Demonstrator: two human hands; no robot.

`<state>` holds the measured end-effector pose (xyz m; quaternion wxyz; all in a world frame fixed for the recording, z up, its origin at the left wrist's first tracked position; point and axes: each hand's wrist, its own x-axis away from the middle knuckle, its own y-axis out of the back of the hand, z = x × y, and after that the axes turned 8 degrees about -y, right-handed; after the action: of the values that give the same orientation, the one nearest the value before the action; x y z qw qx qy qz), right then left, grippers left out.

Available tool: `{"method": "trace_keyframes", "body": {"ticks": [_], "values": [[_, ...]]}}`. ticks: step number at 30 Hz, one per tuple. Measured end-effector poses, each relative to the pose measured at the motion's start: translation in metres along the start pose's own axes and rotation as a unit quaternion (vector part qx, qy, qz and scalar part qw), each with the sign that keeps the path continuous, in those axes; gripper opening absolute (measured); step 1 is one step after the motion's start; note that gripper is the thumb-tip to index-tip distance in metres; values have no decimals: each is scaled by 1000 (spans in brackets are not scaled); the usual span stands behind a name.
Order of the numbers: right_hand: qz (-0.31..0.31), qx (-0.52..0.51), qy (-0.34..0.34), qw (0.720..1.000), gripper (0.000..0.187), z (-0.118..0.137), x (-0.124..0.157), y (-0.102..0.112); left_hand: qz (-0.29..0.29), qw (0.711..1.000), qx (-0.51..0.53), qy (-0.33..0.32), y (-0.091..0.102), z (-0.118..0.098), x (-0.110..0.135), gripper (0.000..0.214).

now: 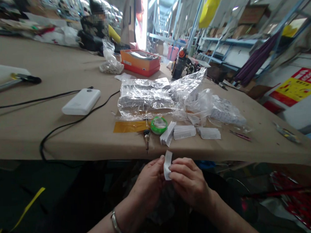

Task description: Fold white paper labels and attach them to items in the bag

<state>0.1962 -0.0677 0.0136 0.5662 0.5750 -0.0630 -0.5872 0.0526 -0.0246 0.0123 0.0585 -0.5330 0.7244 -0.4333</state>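
Below the table's front edge, my left hand [149,182] and my right hand [188,181] together pinch a small white label strip [167,164], held upright between the fingertips. A bracelet sits on my left wrist. On the table just above lie three stacks of white labels [184,132], a green tape roll [158,125], a yellow tape strip [127,126] and a small dark-tipped tool [146,137].
Clear plastic bags of packaged pieces [154,96] lie mid-table. A white power bank [81,101] with black cables lies to the left, an orange box [140,62] and a dark bottle [179,63] further back. Pink tweezers [240,136] rest at the right. A person sits at the far end.
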Motion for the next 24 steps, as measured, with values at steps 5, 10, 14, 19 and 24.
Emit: {"method": "trace_keyframes", "body": {"ticks": [5, 10, 14, 19, 24], "values": [[34, -10, -12, 999, 24, -9, -1, 6, -29, 999, -17, 4, -5, 5, -2, 4], [10, 170, -174, 970, 51, -50, -17, 7, -71, 990, -111, 39, -4, 3, 2, 9], [47, 240, -192, 950, 46, -63, -13, 5, -77, 988, -126, 39, -1, 5, 4, 10], [-17, 156, -148, 976, 18, -73, 1, 8, -90, 986, -126, 58, 0, 8, 3, 9], [-77, 35, -121, 989, 16, -61, 5, 11, -71, 988, -114, 83, -5, 6, 1, 7]]}}
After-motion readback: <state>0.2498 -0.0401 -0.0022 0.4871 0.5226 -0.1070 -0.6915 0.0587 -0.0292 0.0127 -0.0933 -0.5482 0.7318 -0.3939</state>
